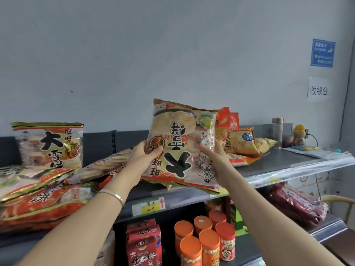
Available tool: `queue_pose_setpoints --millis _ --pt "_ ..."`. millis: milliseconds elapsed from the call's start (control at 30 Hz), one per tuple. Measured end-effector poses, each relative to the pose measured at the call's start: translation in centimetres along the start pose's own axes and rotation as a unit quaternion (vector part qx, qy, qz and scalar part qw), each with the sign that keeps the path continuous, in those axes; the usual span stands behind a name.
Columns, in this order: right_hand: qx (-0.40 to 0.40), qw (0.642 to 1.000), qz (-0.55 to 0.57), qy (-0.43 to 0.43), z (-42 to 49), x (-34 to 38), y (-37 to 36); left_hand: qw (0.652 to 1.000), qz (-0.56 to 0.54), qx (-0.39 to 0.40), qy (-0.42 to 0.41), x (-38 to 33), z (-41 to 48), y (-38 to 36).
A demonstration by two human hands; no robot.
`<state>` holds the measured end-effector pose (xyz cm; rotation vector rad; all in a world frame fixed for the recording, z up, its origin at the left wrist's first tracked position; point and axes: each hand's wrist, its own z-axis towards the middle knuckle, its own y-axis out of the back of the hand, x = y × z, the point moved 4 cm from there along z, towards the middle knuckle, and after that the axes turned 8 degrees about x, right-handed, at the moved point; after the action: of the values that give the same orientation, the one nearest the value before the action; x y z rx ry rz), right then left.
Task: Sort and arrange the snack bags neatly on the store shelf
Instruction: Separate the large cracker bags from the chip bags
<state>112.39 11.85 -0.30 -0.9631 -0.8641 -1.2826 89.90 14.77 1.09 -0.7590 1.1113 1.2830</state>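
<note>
the snack bag is held over the front of the top shelf. the left hand grips its left edge and the right hand pinches its right edge, probably to turn it. its print is upside down, unlike the standing bag. it has a clear front showing round crackers, with red-gold trim.

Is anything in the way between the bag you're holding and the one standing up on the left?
Yes. A tilted bag lies on the shelf between the held bag and the upright bag, resting on a pile of red bags. It would likely need moving first.
</note>
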Motion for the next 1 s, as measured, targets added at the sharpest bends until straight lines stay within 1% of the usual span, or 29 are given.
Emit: queue_pose_setpoints --millis 133,300,367,400,467,500,600,667,700,733,800,833,900,933,1000 --pt "0.003 0.999 0.027 0.016 1.2 0.0 -5.5 0.999 0.014 -0.039 -0.017 -0.5 -1.6 5.1" --pt "-0.003 0.998 0.066 0.024 3.8 0.1 -13.7 0.995 0.009 -0.104 -0.004 -0.5 -3.2 13.9" --pt "-0.027 0.994 0.105 0.008 4.8 -0.2 -17.3 0.989 -0.044 -0.139 0.0 -0.2 -4.3 17.8" --pt "-0.038 0.991 0.127 0.002 5.2 -0.4 -19.3 0.984 -0.099 -0.15 0.009 0.1 -4.8 19.6" --pt "-0.053 0.982 0.183 -0.006 6.0 -0.8 -23.6 0.964 -0.215 -0.153 0.013 0.3 -5.8 22.8" --pt "-0.059 0.975 0.214 -0.014 6.3 -1.0 -25.7 0.958 -0.247 -0.144 0.005 0.4 -6.1 24.1" --pt "-0.077 0.96 0.263 -0.059 6.6 -2.2 -32.3 0.963 -0.255 -0.091 0.0 0.5 -6.9 26.0" --pt "-0.063 0.953 0.283 -0.088 6.5 -3.2 -36.2 0.965 -0.251 -0.076 0.017 0.8 -6.9 26.5" --pt "-0.043 0.95 0.296 -0.091 6.5 -3.7 -38.1 0.963 -0.253 -0.09 0.019 0.9 -6.8 27.1" --pt "-0.019 0.948 0.305 -0.088 6.5 -4.1 -39.8 0.959 -0.254 -0.125 0.021 1.1 -6.7 28.1" --pt "0.035 0.95 0.3 -0.082 5.9 -4.3 -42.6 0.943 -0.243 -0.229 0.003 1.4 -6.7 31.1" --pt "0.053 0.956 0.277 -0.084 5.7 -4.4 -43.6 0.934 -0.239 -0.266 -0.01 1.5 -6.8 32.7" --pt "0.054 0.967 0.232 -0.092 5.9 -4.6 -44.5 0.929 -0.232 -0.288 -0.028 1.7 -7.0 35.5" --pt "0.027 0.973 0.209 -0.094 6.2 -4.7 -44.4 0.932 -0.222 -0.285 -0.033 1.6 -7.2 36.8" --pt "-0.07 0.984 0.143 -0.085 6.8 -4.2 -43.2 0.939 -0.201 -0.277 -0.032 1.5 -7.3 39.0"
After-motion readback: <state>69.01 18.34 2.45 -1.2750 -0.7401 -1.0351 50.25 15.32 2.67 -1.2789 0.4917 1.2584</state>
